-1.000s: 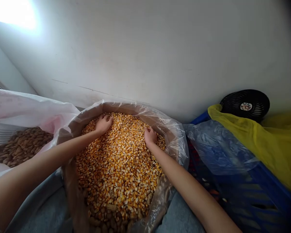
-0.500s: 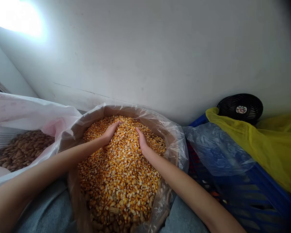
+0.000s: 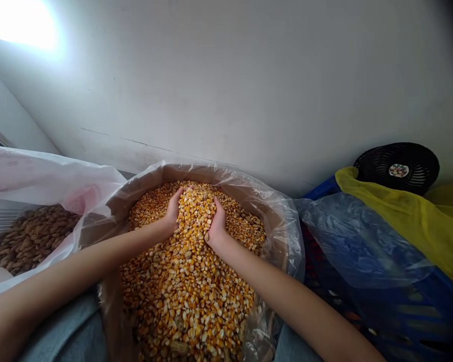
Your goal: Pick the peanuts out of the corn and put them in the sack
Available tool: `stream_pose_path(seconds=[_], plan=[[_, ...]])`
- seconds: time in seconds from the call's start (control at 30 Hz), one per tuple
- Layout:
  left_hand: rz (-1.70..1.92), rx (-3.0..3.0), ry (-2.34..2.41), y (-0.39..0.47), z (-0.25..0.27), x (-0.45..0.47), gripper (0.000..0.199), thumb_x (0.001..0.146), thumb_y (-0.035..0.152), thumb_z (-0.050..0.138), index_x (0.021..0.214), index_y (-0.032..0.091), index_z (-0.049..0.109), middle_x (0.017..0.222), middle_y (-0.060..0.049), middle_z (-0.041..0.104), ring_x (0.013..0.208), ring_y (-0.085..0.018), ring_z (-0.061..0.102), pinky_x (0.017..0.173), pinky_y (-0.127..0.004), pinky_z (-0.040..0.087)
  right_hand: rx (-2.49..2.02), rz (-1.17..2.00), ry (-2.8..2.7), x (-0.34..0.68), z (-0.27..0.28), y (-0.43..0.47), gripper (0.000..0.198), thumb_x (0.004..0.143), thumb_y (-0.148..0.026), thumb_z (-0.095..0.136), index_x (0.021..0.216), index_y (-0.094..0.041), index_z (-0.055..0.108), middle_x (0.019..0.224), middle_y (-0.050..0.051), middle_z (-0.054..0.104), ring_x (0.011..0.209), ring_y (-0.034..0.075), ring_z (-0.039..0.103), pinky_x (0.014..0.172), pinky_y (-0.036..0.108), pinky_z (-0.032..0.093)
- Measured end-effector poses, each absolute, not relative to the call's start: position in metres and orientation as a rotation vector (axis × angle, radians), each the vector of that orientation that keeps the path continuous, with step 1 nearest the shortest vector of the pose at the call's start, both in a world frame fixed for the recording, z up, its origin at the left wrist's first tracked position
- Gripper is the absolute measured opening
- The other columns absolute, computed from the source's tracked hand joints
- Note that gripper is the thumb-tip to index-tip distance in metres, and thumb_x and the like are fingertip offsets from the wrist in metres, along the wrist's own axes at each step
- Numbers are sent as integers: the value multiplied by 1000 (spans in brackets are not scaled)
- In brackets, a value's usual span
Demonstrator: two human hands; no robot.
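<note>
My left hand [image 3: 172,211] and my right hand [image 3: 218,223] are cupped opposite each other. Between them rises a heaped scoop of yellow corn kernels [image 3: 197,207], and the fingers beneath it are partly buried. More loose kernels fill the wide brown-walled container lined with a clear plastic bag [image 3: 285,216]. A few peanuts in their shells [image 3: 179,347] lie among the corn at the near side.
On the left, a white plastic sack [image 3: 53,168] holds brown unshelled peanuts [image 3: 38,234]. To the right are a blue crate [image 3: 411,317], a clear plastic sheet [image 3: 362,241], yellow mesh cloth [image 3: 407,216] and a black fan [image 3: 419,168]. A pale wall [image 3: 230,90] stands behind.
Both hands have come up out of the corn with kernels gathered between them. Their fingers have curled inward around the heap. The view has shifted slightly.
</note>
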State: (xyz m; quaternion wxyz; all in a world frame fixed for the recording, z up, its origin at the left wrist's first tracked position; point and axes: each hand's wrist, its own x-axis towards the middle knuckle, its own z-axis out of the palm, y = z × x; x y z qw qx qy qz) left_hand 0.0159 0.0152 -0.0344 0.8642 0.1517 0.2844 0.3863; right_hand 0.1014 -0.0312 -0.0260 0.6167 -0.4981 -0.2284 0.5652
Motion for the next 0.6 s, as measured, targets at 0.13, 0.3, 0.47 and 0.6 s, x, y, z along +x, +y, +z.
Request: stream_pose_path(seconds=[0.13,0.3,0.47,0.6], plan=[[924,331,508,13,-22,18,41,73,42,45,105,18,55,85,-4,64,79,-22,60,81,-39,43,-980,1381,-204,99,-12,-28,39,74,-49,36,83,-20,60,77,3,64,77,19,59,71,36,47],[1011,339,462,9,-11,22,38,73,41,46,101,18,56,84,-3,64,79,-20,59,80,-36,43,-855,1331,-150,97,2,-30,30,74,-42,38,84,-21,58,78,0,64,74,17,60,68,33,48],[986,375,422,6,-12,20,32,73,36,46,96,17,58,84,-3,64,78,-19,59,79,-35,43,-841,1327,-121,101,7,-37,25,74,-38,40,82,-21,56,79,-1,64,74,16,60,66,31,48],[849,359,446,7,-20,16,30,70,37,49,87,15,61,76,-4,65,74,-20,60,75,-35,45,-878,1299,-126,103,4,-40,21,72,-38,43,76,-20,54,74,-1,64,69,16,60,64,31,48]])
